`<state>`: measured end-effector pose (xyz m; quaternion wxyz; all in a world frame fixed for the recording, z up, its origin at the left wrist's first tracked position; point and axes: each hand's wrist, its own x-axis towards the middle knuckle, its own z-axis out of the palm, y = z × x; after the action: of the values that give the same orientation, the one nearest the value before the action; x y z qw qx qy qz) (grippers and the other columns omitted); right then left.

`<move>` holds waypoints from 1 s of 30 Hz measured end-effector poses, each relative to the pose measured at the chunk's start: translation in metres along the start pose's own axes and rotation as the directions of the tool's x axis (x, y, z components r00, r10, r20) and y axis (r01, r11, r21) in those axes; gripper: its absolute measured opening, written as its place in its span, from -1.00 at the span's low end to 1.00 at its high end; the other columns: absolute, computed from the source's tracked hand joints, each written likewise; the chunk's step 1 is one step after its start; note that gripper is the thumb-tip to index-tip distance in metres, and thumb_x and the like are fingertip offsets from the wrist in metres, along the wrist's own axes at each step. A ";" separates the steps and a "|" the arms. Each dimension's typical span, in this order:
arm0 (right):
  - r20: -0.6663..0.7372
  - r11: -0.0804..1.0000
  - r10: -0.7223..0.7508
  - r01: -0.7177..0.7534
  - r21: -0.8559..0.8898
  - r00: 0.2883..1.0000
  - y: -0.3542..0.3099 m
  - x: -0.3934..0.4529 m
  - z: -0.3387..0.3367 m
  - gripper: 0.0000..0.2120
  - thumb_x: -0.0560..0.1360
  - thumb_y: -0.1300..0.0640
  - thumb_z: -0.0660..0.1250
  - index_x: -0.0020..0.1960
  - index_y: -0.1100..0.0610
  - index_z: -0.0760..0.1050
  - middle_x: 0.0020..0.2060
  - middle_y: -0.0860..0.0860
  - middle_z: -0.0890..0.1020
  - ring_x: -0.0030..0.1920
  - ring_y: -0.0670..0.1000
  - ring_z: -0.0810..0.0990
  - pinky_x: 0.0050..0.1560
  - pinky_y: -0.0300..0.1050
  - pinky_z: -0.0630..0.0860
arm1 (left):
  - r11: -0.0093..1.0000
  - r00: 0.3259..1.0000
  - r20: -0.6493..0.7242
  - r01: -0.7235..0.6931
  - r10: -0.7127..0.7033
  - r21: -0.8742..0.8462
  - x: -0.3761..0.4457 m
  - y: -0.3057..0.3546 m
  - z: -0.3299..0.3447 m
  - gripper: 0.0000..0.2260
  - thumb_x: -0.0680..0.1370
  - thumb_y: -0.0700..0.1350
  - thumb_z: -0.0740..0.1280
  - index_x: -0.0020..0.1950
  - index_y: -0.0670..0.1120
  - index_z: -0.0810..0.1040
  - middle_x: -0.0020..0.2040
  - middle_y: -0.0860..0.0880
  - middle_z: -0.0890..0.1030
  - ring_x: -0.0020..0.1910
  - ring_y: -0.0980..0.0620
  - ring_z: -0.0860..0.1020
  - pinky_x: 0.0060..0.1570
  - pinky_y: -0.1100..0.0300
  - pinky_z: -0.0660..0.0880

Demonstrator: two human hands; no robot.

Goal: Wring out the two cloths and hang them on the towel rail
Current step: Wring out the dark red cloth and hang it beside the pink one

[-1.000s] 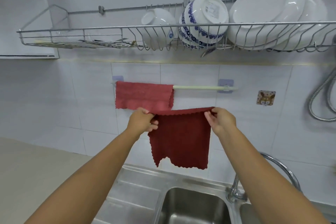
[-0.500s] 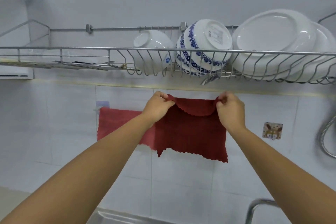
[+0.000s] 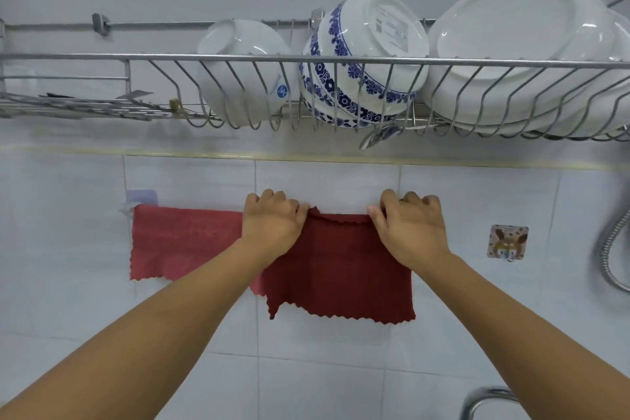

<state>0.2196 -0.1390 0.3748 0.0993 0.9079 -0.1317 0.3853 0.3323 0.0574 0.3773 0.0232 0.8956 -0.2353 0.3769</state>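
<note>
A dark red cloth (image 3: 341, 269) hangs down the tiled wall at the height of the towel rail, its top edge level with the rail. My left hand (image 3: 272, 222) grips its top left corner and my right hand (image 3: 409, 228) grips its top right corner, fingers curled over the top. A lighter red cloth (image 3: 184, 242) hangs over the rail just to the left, touching my left hand. The rail itself is hidden by the cloths and hands; only its left wall bracket (image 3: 141, 198) shows.
A wire dish rack (image 3: 143, 60) runs across the wall right above my hands, holding a white bowl (image 3: 238, 68), a blue-patterned bowl (image 3: 368, 54) and white plates (image 3: 518, 44). A sticker hook (image 3: 507, 242) and a shower hose (image 3: 610, 245) sit to the right; a tap (image 3: 487, 399) shows at the bottom.
Both hands lifted the dark red cloth from in front of the sink up to rail height, then lowered its top edge onto the rail. The view tilted upward.
</note>
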 end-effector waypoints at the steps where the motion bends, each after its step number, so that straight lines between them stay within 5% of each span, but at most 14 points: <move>1: 0.019 1.000 0.002 -0.003 0.013 1.000 0.000 0.000 0.001 -0.61 0.62 -0.13 -0.04 0.07 0.12 0.43 -0.21 0.04 0.63 -0.06 0.11 0.53 0.12 0.06 0.28 | 1.000 1.000 -0.017 -0.012 0.012 0.017 -0.002 0.000 0.003 -0.57 0.65 0.09 -0.01 0.05 -0.05 0.62 0.02 -0.08 0.57 0.07 -0.11 0.47 0.02 0.04 0.30; 6: -0.022 0.996 -0.035 0.037 0.082 0.999 0.002 0.001 0.008 -0.69 0.61 -0.09 0.05 0.00 0.12 0.41 -0.30 0.01 0.54 -0.19 0.13 0.55 0.09 0.08 0.38 | 0.993 0.992 -0.062 -0.103 0.107 0.059 -0.005 -0.008 0.011 -0.39 0.57 0.05 -0.26 0.05 -0.08 0.59 -0.12 -0.06 0.59 -0.08 -0.13 0.50 -0.09 0.03 0.24; 10: -0.029 0.965 0.010 -0.003 0.261 1.000 0.015 0.004 0.002 -0.74 0.59 -0.07 0.18 0.03 0.13 0.38 -0.02 0.02 0.43 -0.22 0.17 0.50 -0.11 0.03 0.46 | 0.999 0.998 -0.045 -0.037 0.036 -0.034 -0.003 -0.014 0.008 -0.61 0.65 0.10 -0.10 0.17 -0.09 0.41 -0.12 -0.01 0.55 -0.10 -0.08 0.53 0.00 0.03 0.32; 13: 0.051 0.989 -0.040 0.032 0.147 0.998 0.015 0.003 0.000 -0.70 0.62 -0.09 0.06 -0.06 0.09 0.43 -0.11 0.00 0.54 -0.16 0.07 0.50 -0.02 -0.04 0.37 | 0.991 0.989 -0.080 -0.128 0.125 -0.027 -0.007 -0.021 0.009 -0.34 0.53 0.06 -0.38 0.27 -0.06 0.43 -0.01 -0.04 0.52 -0.06 -0.12 0.50 0.00 0.00 0.30; 15: 0.055 0.998 -0.055 0.053 0.030 0.997 0.010 -0.001 0.001 -0.61 0.62 -0.15 -0.05 -0.06 0.03 0.45 -0.17 -0.04 0.58 -0.04 0.04 0.51 0.09 -0.01 0.30 | 0.994 0.992 -0.064 -0.111 0.110 -0.010 -0.009 -0.026 0.012 -0.27 0.49 0.10 -0.41 0.17 -0.06 0.51 -0.04 -0.04 0.56 -0.02 -0.12 0.49 0.03 0.00 0.31; 20: 0.083 0.999 -0.039 0.038 0.023 0.996 0.009 0.002 0.002 -0.62 0.62 -0.14 -0.10 0.06 0.02 0.41 -0.14 -0.01 0.59 0.05 0.05 0.50 0.16 0.01 0.23 | 1.000 1.000 0.000 -0.012 0.012 -0.023 -0.008 -0.025 0.012 -0.52 0.64 0.12 -0.11 0.01 -0.08 0.55 -0.06 -0.03 0.59 0.03 -0.08 0.48 0.10 0.02 0.31; 26: -0.127 0.967 -0.036 0.067 0.248 0.991 0.028 -0.004 0.003 -0.84 0.45 0.36 0.24 0.00 0.23 0.51 -0.15 0.10 0.60 -0.17 0.19 0.55 -0.09 0.02 0.41 | 0.954 0.960 -0.228 0.093 -0.162 -0.286 -0.020 -0.036 0.006 -0.80 0.56 0.03 0.28 -0.05 -0.11 0.53 -0.15 -0.04 0.59 -0.11 -0.09 0.54 -0.06 0.01 0.41; 30: -0.147 0.971 0.083 -0.047 0.236 0.986 0.045 -0.006 0.001 -0.90 0.46 0.25 0.32 -0.05 0.13 0.56 -0.24 0.04 0.62 -0.14 0.16 0.53 -0.07 0.03 0.38 | 0.872 0.936 -0.019 0.320 -0.351 -0.371 -0.033 -0.046 0.001 -0.67 0.54 0.17 0.26 -0.21 -0.06 0.57 -0.24 0.03 0.63 -0.13 -0.03 0.58 0.00 0.04 0.46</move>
<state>0.2020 -0.1808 0.3732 -0.0099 0.8756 -0.1076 0.4707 0.3332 0.1114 0.3596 0.2628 0.8860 -0.1404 0.3553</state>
